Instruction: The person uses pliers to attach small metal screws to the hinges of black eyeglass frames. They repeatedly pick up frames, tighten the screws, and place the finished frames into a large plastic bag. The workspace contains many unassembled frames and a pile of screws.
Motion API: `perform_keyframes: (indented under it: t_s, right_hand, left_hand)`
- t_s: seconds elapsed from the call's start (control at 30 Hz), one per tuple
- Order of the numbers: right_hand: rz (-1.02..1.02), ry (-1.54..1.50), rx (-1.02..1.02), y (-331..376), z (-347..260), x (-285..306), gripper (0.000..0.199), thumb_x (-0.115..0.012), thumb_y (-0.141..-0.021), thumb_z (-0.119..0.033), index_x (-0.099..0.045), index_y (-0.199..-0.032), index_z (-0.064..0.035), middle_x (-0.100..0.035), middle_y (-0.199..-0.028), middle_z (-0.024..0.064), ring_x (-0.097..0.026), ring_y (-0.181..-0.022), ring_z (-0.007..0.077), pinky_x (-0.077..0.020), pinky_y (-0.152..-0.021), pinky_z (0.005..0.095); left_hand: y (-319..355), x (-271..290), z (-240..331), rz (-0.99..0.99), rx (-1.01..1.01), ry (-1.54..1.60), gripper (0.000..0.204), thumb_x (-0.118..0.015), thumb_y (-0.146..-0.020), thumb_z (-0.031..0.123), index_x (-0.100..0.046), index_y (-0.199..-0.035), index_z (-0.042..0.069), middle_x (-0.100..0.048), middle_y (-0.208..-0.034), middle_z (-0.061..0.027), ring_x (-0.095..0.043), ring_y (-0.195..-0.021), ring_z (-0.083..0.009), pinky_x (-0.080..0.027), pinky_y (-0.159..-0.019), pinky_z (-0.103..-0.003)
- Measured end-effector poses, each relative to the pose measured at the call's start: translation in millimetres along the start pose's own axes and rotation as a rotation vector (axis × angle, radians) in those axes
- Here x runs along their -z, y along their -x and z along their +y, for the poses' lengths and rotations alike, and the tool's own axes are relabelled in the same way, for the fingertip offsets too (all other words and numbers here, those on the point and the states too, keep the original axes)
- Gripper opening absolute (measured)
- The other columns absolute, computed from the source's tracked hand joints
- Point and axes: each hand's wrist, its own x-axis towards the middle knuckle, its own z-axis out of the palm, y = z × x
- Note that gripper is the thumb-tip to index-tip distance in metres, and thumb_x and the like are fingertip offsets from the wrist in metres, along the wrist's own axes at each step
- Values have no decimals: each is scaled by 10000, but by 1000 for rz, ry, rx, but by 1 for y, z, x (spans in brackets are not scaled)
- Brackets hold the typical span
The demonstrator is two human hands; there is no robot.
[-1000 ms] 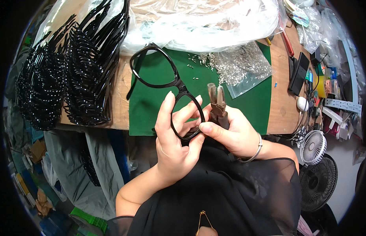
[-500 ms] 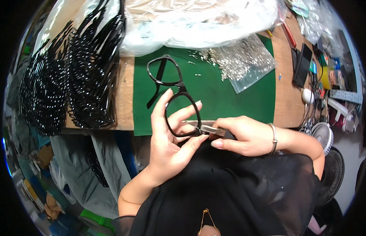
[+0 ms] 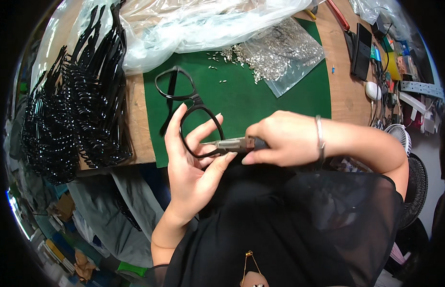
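Observation:
My left hand [image 3: 190,178] grips a black eyeglass frame [image 3: 198,101] by its nearer rim. Its fingers pass behind and around that rim, and the thumb lies close to the rim's end. From the far end of the frame one temple arm hangs folded back. Closed around a pair of pliers [image 3: 231,145] is my right hand [image 3: 285,137], with a metal bangle at the wrist. The metal jaws meet the near end of the frame, beside my left thumb. What exactly the jaws clasp is hidden.
A green mat [image 3: 260,107] covers the wooden table. On it lies a plastic bag [image 3: 293,57] of small metal parts, some spilled. Black frames or temple arms [image 3: 95,103] are heaped at left. Clear plastic sheeting [image 3: 193,33] lies behind; a phone [image 3: 361,51] and cables are at right.
The pliers have swung level and further over the frame's near end. My right hand has shifted left and slightly up. The whole view has shifted, moving the scene a little left.

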Motion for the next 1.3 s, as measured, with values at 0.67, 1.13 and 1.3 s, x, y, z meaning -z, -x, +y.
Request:
perform_keyframes:
  t_s: [0.67, 1.13, 1.3]
  right_hand:
    - [732, 263, 19, -40, 58, -8, 200, -573, -766, -177, -499, -851, -12, -557, -810, 180, -565, -730, 346, -462, -661, 413]
    - [707, 449, 114, -69, 72, -18, 131, -578, -714, -113, -507, -782, -26, -540, -751, 131, -548, -740, 315, -446, -652, 403]
    - [730, -135, 161, -30, 28, -26, 128, -584, -742, -63, -511, -826, -1, -538, -727, 131, -565, -653, 265, -455, -598, 332]
  left_hand:
    - [26, 2, -17, 21, 92, 350, 952, -589, -731, -78, 93, -1356, 148, -429, -1133, -178, -559, -866, -172, -462, -791, -286]
    - [26, -8, -28, 66, 130, 204, 301, -444, -864, 0, -346, -1149, -7, -547, -860, -128, -566, -660, -169, -496, -652, -283]
    - [26, -18, -25, 99, 93, 161, 420, -469, -825, -63, -309, -1212, -32, -540, -1029, -166, -590, -718, -164, -487, -671, -250]
